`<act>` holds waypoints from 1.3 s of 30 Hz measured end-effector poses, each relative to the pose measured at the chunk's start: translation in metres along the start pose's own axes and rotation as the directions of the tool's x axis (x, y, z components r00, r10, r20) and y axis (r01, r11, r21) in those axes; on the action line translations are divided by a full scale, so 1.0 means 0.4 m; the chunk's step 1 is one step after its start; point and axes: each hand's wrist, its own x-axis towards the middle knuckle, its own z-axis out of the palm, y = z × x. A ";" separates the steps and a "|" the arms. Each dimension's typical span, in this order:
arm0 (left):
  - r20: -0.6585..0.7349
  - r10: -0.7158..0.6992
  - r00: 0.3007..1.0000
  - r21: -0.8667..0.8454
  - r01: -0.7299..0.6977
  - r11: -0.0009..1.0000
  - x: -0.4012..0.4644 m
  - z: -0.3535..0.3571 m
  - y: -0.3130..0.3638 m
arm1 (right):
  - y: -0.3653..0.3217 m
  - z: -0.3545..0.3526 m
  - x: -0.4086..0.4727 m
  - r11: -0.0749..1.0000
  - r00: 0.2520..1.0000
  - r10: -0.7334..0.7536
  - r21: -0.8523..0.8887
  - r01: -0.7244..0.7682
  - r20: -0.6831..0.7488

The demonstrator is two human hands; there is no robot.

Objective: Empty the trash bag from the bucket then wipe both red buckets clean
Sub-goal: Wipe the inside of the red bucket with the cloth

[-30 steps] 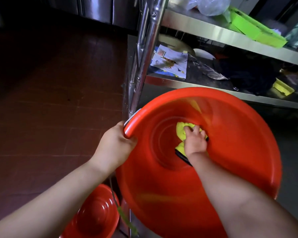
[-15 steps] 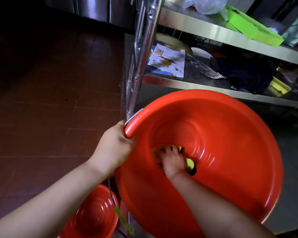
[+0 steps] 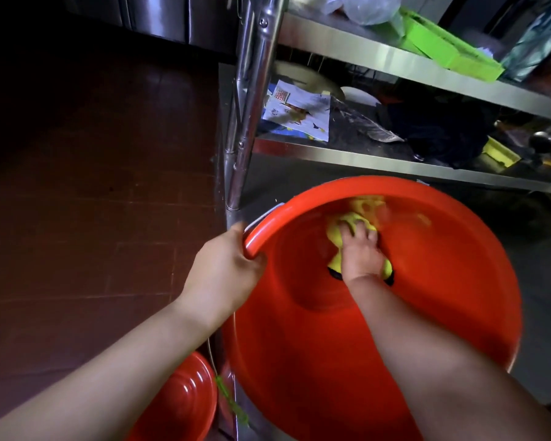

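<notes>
Low on the left a second red bucket sits on the floor. The left hand clamps the big red bucket by its rim beside the steel rack post; inside, the right hand presses flat-fingered on a yellow cloth.

Steel shelf rack w/ green tray, printed paper, plastic bag.
</notes>
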 end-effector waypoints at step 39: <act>-0.035 0.016 0.999 0.093 -0.013 0.996 0.000 -0.022 0.082 | -0.102 -0.565 -0.221 0.920 0.717 -0.151 0.169 0.354 -0.681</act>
